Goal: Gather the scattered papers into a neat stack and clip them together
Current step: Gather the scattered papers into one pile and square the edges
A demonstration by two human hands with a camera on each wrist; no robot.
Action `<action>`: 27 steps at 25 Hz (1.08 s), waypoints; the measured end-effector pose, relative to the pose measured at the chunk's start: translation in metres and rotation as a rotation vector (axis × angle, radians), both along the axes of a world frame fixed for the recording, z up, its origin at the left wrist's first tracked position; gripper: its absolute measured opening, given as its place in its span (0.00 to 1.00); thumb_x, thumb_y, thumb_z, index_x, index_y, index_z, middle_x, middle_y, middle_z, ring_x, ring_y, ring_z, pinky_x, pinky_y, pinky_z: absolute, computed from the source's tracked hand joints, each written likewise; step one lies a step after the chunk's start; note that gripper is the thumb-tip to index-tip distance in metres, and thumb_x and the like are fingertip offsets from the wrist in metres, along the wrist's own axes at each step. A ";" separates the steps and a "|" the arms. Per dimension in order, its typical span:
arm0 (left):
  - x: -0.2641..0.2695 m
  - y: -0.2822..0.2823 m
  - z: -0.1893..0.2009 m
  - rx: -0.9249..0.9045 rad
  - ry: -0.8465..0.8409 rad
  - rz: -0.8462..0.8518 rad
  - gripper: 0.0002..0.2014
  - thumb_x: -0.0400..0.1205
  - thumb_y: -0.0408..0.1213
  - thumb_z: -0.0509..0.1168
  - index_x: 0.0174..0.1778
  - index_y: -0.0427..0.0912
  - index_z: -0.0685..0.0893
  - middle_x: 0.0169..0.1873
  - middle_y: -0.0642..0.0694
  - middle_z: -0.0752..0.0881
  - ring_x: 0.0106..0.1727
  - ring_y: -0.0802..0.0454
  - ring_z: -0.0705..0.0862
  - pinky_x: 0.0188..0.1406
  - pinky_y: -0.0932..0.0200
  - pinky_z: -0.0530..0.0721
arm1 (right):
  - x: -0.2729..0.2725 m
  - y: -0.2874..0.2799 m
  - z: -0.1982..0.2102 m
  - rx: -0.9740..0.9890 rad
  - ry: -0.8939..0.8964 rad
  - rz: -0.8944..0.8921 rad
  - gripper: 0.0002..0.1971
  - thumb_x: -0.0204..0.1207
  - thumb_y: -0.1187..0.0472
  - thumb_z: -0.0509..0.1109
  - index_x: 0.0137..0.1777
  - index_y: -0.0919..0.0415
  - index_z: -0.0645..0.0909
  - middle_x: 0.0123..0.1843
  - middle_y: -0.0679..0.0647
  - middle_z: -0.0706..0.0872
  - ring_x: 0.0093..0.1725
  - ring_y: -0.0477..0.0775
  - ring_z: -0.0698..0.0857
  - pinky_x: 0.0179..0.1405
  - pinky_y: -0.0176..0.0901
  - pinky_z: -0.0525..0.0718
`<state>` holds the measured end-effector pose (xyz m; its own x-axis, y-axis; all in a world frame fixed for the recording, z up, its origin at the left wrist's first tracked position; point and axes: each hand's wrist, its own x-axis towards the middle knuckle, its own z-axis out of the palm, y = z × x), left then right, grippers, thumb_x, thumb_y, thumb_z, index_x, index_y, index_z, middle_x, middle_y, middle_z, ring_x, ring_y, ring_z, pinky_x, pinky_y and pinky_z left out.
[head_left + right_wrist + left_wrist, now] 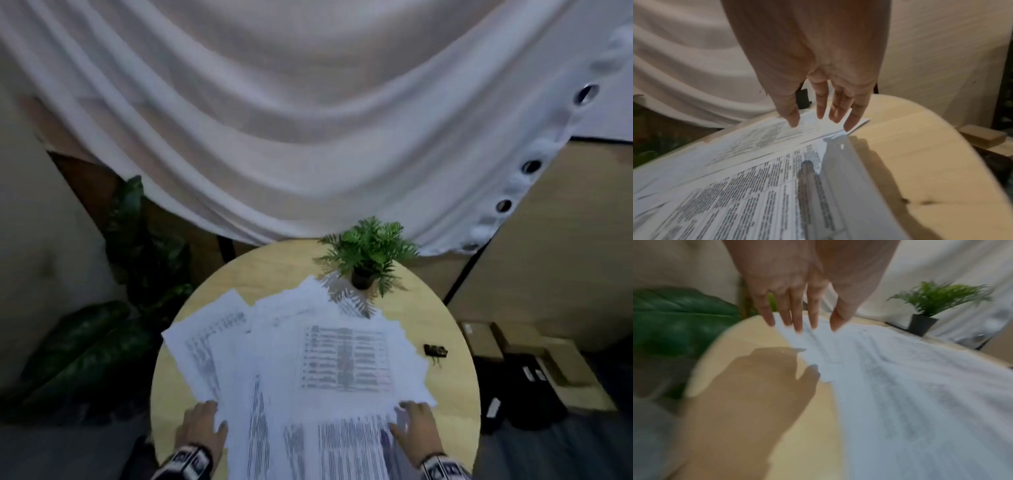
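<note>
Several printed white papers (308, 359) lie fanned and overlapping across a round wooden table (445, 387). My left hand (202, 426) sits at the left edge of the spread, fingers straight, tips touching a sheet (812, 344). My right hand (416, 428) sits at the right edge with straight fingers (821, 107) spread over a sheet's corner (838, 128). A small black binder clip (435, 350) lies on the bare wood to the right of the papers, apart from both hands.
A small potted fern (368, 255) stands at the table's far side, touching the papers' far edge. A white curtain (291, 120) hangs behind. Large leafy plants (102, 325) stand left of the table; boxes (534, 363) sit on the floor at right.
</note>
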<state>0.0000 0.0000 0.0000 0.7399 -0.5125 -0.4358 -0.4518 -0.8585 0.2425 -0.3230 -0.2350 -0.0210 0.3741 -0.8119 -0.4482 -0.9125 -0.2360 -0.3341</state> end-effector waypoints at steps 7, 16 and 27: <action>-0.021 -0.038 0.010 -0.039 0.328 0.407 0.44 0.68 0.57 0.74 0.74 0.38 0.67 0.72 0.33 0.72 0.71 0.35 0.75 0.71 0.46 0.76 | 0.038 0.006 -0.009 0.147 0.010 -0.295 0.50 0.55 0.47 0.86 0.71 0.67 0.64 0.65 0.67 0.75 0.64 0.69 0.78 0.62 0.57 0.81; -0.051 -0.035 0.003 -0.022 0.569 0.384 0.54 0.69 0.46 0.78 0.83 0.35 0.51 0.82 0.38 0.60 0.81 0.40 0.65 0.78 0.46 0.69 | 0.049 0.043 0.006 -0.158 0.161 0.347 0.30 0.62 0.44 0.77 0.62 0.51 0.73 0.56 0.51 0.76 0.58 0.56 0.79 0.47 0.49 0.85; -0.077 -0.024 -0.003 -0.132 0.490 0.455 0.41 0.77 0.39 0.71 0.82 0.35 0.57 0.83 0.39 0.60 0.83 0.41 0.61 0.80 0.49 0.65 | 0.105 0.030 0.014 -0.175 0.493 0.734 0.33 0.60 0.65 0.82 0.67 0.72 0.78 0.58 0.79 0.84 0.42 0.77 0.89 0.29 0.59 0.90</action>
